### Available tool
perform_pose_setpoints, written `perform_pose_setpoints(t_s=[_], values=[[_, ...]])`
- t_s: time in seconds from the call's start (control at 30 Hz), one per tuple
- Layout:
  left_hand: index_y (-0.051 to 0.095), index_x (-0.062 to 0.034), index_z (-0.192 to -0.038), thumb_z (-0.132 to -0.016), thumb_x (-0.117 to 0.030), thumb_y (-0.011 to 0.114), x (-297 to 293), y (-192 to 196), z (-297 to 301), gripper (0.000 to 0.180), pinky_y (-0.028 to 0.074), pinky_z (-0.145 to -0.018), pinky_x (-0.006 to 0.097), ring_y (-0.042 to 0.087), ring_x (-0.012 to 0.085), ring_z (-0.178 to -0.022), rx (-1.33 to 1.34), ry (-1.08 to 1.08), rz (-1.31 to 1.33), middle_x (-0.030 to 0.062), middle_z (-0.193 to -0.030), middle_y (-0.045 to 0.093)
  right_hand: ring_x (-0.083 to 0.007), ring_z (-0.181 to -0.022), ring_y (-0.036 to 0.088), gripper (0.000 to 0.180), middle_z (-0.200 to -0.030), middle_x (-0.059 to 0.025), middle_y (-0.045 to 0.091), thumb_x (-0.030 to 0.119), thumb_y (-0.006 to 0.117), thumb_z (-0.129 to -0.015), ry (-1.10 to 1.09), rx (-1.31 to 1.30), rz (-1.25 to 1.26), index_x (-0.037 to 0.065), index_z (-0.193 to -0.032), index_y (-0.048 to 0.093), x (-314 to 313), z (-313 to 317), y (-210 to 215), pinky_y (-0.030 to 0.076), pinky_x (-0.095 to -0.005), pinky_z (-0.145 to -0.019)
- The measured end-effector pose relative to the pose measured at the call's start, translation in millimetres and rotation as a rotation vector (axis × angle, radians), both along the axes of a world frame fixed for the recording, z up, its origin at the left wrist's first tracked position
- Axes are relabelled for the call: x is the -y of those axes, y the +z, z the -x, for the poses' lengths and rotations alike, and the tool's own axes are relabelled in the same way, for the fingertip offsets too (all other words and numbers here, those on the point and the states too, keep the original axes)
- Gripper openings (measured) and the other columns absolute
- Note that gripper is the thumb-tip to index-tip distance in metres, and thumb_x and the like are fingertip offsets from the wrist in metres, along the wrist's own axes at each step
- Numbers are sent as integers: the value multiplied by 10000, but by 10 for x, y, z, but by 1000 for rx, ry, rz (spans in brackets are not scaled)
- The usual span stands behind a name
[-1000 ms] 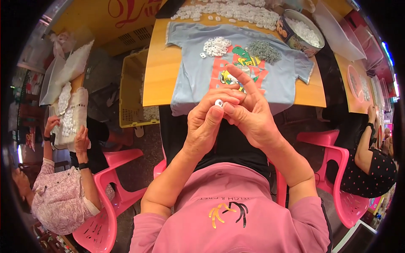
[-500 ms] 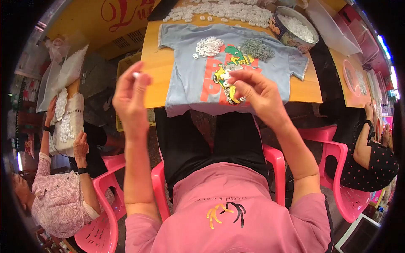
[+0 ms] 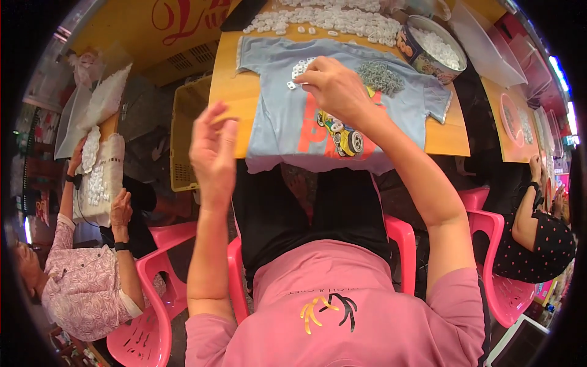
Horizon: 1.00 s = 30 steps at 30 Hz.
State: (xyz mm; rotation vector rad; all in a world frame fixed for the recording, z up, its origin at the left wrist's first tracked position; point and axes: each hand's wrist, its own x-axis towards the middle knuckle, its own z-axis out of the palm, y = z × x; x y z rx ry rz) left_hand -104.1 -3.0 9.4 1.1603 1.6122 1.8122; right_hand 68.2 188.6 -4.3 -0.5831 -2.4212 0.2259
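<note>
My right hand [image 3: 339, 88] reaches over the light blue T-shirt [image 3: 278, 125] spread on the table. Its fingertips are pinched together at the edge of a pile of small white two-holed plastic pieces [image 3: 301, 66], which the hand partly covers; what is between them is too small to make out. One loose white piece [image 3: 291, 85] lies beside the pile. A heap of small grey pieces [image 3: 380, 77] rests on the shirt, right of that hand. My left hand [image 3: 214, 150] is raised in the air left of the shirt, its bent fingers blurred by motion; I see no piece in it.
More white pieces [image 3: 330, 21] cover the table's far side, beside a round tin [image 3: 435, 49] full of them. Left of the table stands a yellow crate [image 3: 183, 131]. People sit at either side on pink chairs [image 3: 150, 306], one with white pieces before them.
My right hand has moved from the shirt's middle, up and left to the white pile. My left hand, which held a small white piece, has dropped slightly; the piece no longer shows.
</note>
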Motion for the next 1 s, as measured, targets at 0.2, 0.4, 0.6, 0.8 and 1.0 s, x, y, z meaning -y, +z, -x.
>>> perform_pose_setpoints(t_s=[0.2, 0.4, 0.6, 0.8, 1.0], values=[[532, -1, -1270, -959, -50, 565, 77, -32, -527, 316, 467, -858, 248, 616, 123, -970, 56, -214, 73, 66, -1177, 613, -262, -931, 595, 107, -968, -38, 607, 159, 670, -837, 47, 230, -52, 144, -928, 724, -144, 259, 54, 508, -398, -776], [564, 7, -1222, -978, -94, 555, 32, -129, -543, 264, 478, -848, 249, 621, 118, -928, 205, -268, 113, 71, -1105, 635, -165, -779, 590, 108, -860, -16, 615, 193, 673, -864, 64, 38, 268, 112, -923, 714, -64, 245, 99, 494, -325, -675], [599, 9, -1143, -964, -103, 589, -128, -48, -584, 211, 497, -781, 230, 617, 96, -858, 372, -143, 57, 61, -1002, 646, -32, -681, 545, 202, -840, 8, 621, 208, 655, -926, 156, -362, 1465, 26, -1014, 665, 464, -89, 309, 431, -187, -606], [604, 9, -1079, -944, -100, 626, -248, -25, -823, 174, 498, -748, 215, 619, 85, -815, 406, -150, -79, 45, -963, 653, -48, -686, 554, 157, -864, 19, 628, 197, 639, -939, 185, -657, 1787, 68, -1027, 655, 844, -308, 318, 445, -199, -611], [597, 5, -1045, -954, -99, 613, -226, -54, -935, 139, 512, -773, 225, 633, 98, -848, 431, -182, -77, 51, -953, 654, -41, -752, 562, 200, -919, -10, 659, 219, 647, -938, 160, -614, 1513, 61, -1059, 632, 970, -506, 264, 449, -191, -654]])
